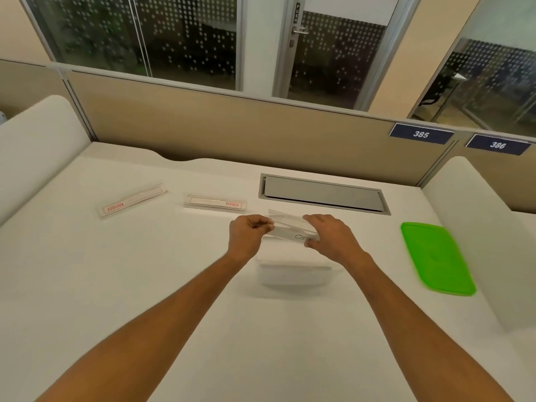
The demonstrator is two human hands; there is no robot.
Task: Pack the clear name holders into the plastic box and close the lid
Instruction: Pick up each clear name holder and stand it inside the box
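My left hand (246,235) and my right hand (330,237) both grip one clear name holder (290,229) with handwriting on its paper insert, held just above the clear plastic box (293,274) in the middle of the white desk. The box stands open below my hands. Its green lid (436,259) lies flat on the desk to the right. Two more clear name holders with red labels lie at the far left: one (132,200) angled, the other (215,203) nearly level.
A grey cable hatch (324,194) is set into the desk behind my hands. Beige partitions with plates 385 and 386 bound the back. White side dividers (475,227) rise at the left and right edges.
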